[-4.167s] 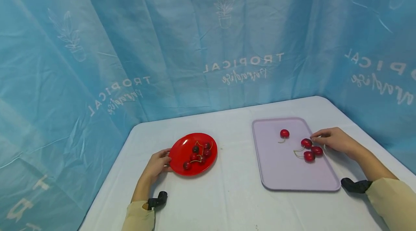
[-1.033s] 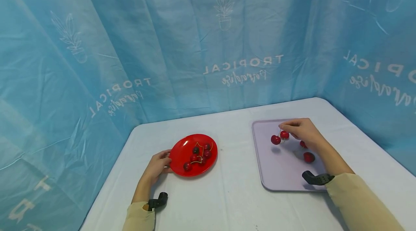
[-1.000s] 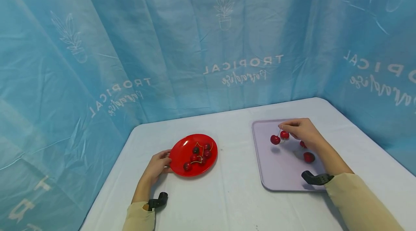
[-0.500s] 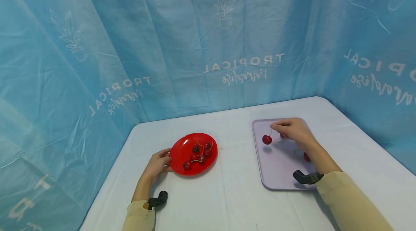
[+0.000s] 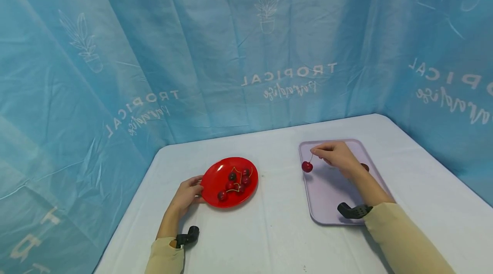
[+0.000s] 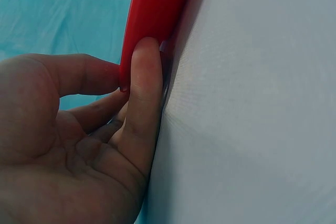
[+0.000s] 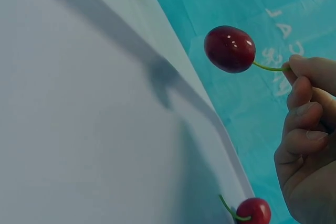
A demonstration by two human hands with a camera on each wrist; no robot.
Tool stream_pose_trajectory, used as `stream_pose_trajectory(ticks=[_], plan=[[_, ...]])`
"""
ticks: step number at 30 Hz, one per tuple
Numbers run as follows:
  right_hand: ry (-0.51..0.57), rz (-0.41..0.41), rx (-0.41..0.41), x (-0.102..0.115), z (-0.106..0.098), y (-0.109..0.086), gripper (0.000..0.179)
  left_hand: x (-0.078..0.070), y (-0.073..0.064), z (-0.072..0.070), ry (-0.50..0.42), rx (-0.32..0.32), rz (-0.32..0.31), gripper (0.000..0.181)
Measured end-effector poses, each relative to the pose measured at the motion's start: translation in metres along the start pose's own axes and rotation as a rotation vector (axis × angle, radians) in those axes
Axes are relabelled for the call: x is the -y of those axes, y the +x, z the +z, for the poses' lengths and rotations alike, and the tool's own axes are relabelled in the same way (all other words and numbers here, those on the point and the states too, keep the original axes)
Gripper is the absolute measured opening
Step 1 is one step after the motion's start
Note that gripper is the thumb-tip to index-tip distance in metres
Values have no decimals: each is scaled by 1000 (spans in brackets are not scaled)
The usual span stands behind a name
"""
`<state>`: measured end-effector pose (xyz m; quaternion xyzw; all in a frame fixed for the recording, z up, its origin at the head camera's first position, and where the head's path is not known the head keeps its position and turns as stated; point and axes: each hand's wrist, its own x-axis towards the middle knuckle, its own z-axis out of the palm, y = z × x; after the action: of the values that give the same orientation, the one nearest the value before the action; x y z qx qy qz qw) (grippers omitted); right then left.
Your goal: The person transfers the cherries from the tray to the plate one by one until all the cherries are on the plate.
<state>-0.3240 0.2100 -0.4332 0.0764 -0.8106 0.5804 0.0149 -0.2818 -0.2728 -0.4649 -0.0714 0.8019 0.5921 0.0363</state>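
My left hand (image 5: 187, 195) pinches the left rim of a red plate (image 5: 215, 177). In the left wrist view, the thumb and fingers lie on opposite faces of the plate's edge (image 6: 152, 14). Several dark red cherries (image 5: 230, 185) with stems lie on the plate. My right hand (image 5: 337, 156) pinches a cherry (image 5: 307, 166) by its stem. The cherry hangs over the left edge of the pale purple tray (image 5: 321, 205); the right wrist view shows its green stem (image 7: 269, 68) between thumb and finger. Another cherry (image 5: 364, 166) shows behind my right wrist; the arm hides others.
A white cloth covers the table (image 5: 277, 222), with bare cloth between plate and tray. Blue printed curtains (image 5: 215, 72) stand around the back and sides. A cherry (image 7: 254, 211) lies on the tray's far part in the right wrist view.
The right hand has picked a cherry from the group at the tray's right side and carried it left, above the tray, to its left edge. The left hand and plate stay in place.
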Motion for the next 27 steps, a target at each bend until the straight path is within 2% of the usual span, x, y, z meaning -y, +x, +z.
stream_pose_trajectory(ticks=[16, 27], plan=[[-22, 24, 17, 7, 33, 8, 36, -2, -1, -1, -11, 10, -10, 44], [-1, 42, 40, 14, 60, 13, 34, -3, 0, 0, 2, 6, -13, 45]])
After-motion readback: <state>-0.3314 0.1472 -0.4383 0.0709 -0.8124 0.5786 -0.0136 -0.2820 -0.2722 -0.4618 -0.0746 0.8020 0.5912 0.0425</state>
